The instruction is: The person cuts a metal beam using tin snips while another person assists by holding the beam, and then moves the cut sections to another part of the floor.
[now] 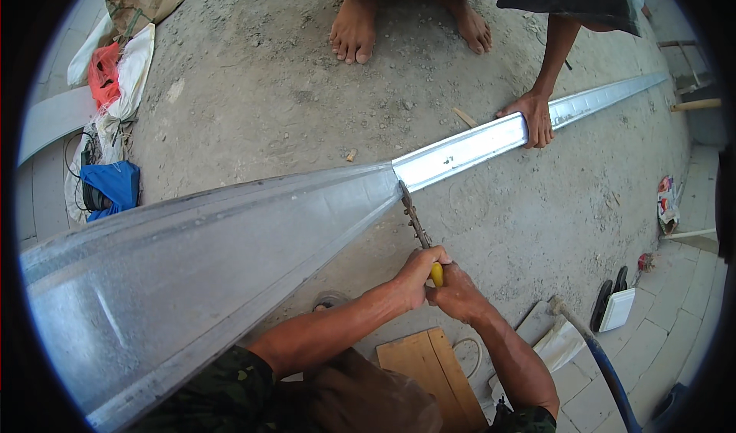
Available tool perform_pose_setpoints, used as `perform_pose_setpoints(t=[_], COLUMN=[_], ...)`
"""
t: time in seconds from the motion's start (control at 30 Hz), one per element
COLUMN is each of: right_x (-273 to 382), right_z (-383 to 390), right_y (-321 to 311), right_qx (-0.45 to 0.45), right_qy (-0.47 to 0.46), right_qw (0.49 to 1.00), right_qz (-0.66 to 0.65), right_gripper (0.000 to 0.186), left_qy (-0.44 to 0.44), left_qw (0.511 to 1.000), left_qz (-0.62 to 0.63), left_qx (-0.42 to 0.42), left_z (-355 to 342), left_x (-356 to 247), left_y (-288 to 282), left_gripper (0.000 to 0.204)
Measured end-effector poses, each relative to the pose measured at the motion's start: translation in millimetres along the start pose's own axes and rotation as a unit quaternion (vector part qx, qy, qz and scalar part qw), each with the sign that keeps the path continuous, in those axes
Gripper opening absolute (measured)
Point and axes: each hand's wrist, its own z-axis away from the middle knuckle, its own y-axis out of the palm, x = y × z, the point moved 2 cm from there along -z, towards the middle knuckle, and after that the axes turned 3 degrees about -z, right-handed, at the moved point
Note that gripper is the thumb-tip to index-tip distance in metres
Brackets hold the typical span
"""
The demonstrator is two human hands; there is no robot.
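Note:
A long galvanized metal channel point(460, 153) runs from the lower left to the far right, bent or cut across near its middle. Metal snips point(415, 222) with yellow handle grips reach up to its near edge, their jaws at that break. My left hand point(418, 276) is closed round the handles from the left. On the other side my right hand point(460, 293) grips them too, its fingers against the left ones. Most of the handles are hidden in my hands. Another person's hand point(534, 117) presses on the far part of the channel.
Beyond the channel stand that person's bare feet point(353, 28) on dusty concrete. A wooden stool point(425, 368) is close by my right forearm. White and red bags point(105, 76) and a blue bag point(115, 186) lie left; a blue-handled tool point(609, 368) lies right.

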Motion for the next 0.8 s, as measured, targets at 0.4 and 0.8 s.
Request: perform_pose_setpoints(t=[0.4,0.8], right_x=[30,27], right_z=[20,37], right_y=[-49,-46], right_qx=[0.074,0.075], right_qy=[0.046,0.072], right_qw=[0.996,0.992], right_qz=[-0.032,-0.071], right_gripper=[0.039,0.040], left_qy=[0.050,0.050], left_qw=[0.991,0.987], left_qz=[-0.044,-0.046], left_qx=[0.114,0.146], left_z=[27,35], left_x=[-1,12], left_y=[14,13], left_gripper=[0.070,0.065])
